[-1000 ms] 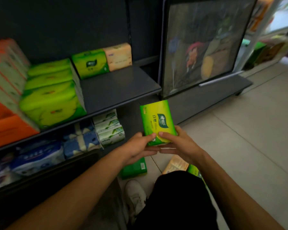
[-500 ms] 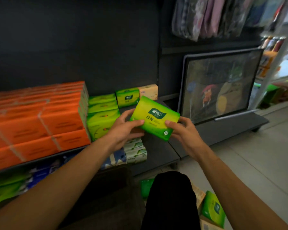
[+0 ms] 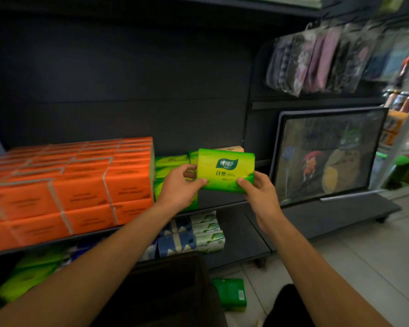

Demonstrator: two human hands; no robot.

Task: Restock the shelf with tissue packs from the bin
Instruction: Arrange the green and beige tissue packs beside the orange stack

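Note:
A green tissue pack (image 3: 226,169) is held upright, label facing me, above the right part of the dark middle shelf (image 3: 220,204). My left hand (image 3: 181,185) grips its lower left corner and my right hand (image 3: 257,188) grips its lower right corner. Behind it on the shelf stand more green packs (image 3: 171,161) and a beige pack (image 3: 232,149), partly hidden. A dark bin (image 3: 170,286) sits low in front of me; its contents are not visible.
Stacked orange packs (image 3: 76,187) fill the shelf's left. Blue and white-green packs (image 3: 194,234) sit on the bottom shelf. A green pack (image 3: 232,293) lies on the floor. A framed picture (image 3: 326,154) leans at right, bagged goods (image 3: 328,60) hang above.
Both hands have lifted the green pack from near the floor up to shelf height and turned it upright with the label facing me. The view has tilted upward.

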